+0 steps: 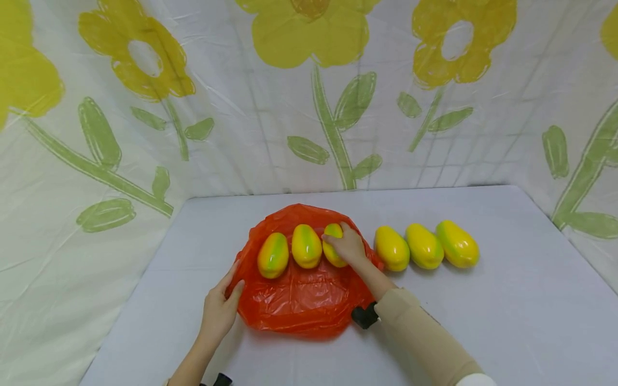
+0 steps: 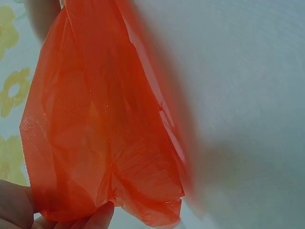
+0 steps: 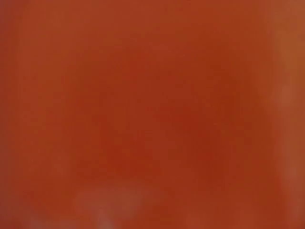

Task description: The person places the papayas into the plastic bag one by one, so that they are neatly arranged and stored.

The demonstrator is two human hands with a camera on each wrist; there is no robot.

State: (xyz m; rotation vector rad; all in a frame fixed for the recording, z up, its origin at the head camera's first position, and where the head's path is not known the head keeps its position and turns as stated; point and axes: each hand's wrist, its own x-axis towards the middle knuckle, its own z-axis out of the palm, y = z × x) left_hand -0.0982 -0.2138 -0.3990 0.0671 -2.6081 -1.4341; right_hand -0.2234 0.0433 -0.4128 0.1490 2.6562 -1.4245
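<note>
A red plastic bag (image 1: pixel 299 300) lies spread with its mouth wide in the head view. Two glossy yellow-green papayas, a left one (image 1: pixel 273 255) and a middle one (image 1: pixel 306 246), sit inside it. My right hand (image 1: pixel 351 247) reaches into the bag and grips a third papaya (image 1: pixel 331 252), partly hidden by the fingers. At the left rim, my left hand (image 1: pixel 219 311) pinches the bag's edge between thumb and fingers. The left wrist view shows the thin red bag (image 2: pixel 100 114) hanging from those fingers (image 2: pixel 101 217). Blurred red plastic fills the right wrist view.
Three more papayas stand in a row right of the bag: a near one (image 1: pixel 392 249), a middle one (image 1: pixel 425 246) and a far-right one (image 1: pixel 457 244). All lie on a white-covered table (image 1: pixel 507 321). A flower-print curtain (image 1: pixel 251 134) encloses the back and sides.
</note>
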